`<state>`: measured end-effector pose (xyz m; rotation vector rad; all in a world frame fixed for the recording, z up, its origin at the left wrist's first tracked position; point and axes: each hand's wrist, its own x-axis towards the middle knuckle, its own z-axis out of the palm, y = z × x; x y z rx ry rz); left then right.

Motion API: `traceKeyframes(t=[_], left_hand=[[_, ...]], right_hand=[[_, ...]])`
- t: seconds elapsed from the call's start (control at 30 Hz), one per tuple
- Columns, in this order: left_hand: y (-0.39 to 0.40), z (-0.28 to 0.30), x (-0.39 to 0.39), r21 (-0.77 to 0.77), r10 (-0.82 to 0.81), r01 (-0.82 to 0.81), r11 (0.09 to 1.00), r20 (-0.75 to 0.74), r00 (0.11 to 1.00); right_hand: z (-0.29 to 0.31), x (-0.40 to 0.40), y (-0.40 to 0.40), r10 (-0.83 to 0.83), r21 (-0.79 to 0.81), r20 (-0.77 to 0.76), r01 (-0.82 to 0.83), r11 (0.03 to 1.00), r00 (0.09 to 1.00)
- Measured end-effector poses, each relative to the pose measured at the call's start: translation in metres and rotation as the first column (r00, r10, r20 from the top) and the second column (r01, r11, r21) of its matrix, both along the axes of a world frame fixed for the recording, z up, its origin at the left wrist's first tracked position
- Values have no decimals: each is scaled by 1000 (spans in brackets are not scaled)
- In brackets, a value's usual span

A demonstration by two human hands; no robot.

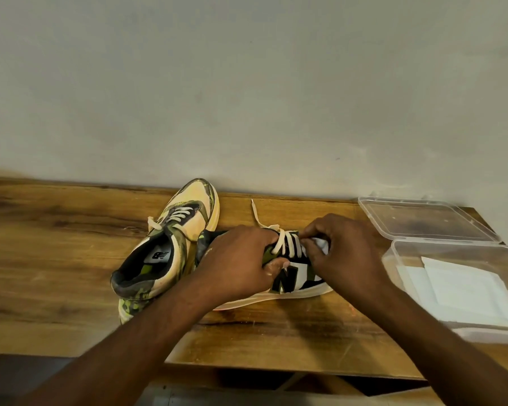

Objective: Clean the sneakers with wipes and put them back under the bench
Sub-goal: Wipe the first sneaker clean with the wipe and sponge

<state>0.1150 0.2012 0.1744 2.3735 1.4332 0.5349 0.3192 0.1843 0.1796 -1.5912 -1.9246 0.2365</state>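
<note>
Two green, black and cream sneakers lie on the wooden bench. The left sneaker stands upright, toe toward the wall. The right sneaker lies tipped on its side, toe pointing right, with a black N on white showing. My left hand grips this sneaker around its tongue and collar. My right hand pinches a crumpled white wipe against the upper beside the white laces. The sneaker's toe is hidden behind my right hand.
A clear plastic box with flat white wipes stands at the bench's right end, its lid folded open toward the wall. A plain grey wall rises directly behind the bench. The bench's front edge runs below my forearms.
</note>
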Motion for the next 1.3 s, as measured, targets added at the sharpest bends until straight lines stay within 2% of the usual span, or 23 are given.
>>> traceKeyframes(t=[0.1,0.2,0.23,0.4,0.57,0.7,0.77,0.9,1.07,1.2,1.3], left_hand=[[-1,1,1,4,3,-3,1000,-7,1000],[-2,1,0,3,4,-4,1000,-11,1000],[-2,1,0,3,5,-5,1000,-12,1000],[-1,2,1,20,4,-4,1000,-12,1000],[-3,2,-1,17,4,-4,1000,-5,1000],[-2,2,0,24,3,-3,1000,4,1000],[-2,2,0,20,4,-4,1000,2,1000],[-3,3,-1,9,0,0,1000,16,1000],[-3,4,1,30,2,-2,1000,2,1000],[-4,4,0,25,7,-7,1000,10,1000],[-5,4,1,21,3,-3,1000,14,1000]], right_hand=[[4,9,9,-6,-31,-53,4,1000,999],[3,21,15,-86,29,47,85,996,995],[2,19,13,-89,32,39,88,996,995],[6,6,11,25,-62,-90,-31,998,996],[7,17,15,-41,43,115,36,998,993],[8,7,7,43,-55,-49,-45,997,998],[9,13,11,32,-83,-111,-41,996,993],[4,17,12,-41,16,50,40,999,998],[2,6,7,19,26,-26,-18,1000,999],[0,14,16,-42,71,25,40,997,999],[-2,9,12,-35,43,-14,35,998,999]])
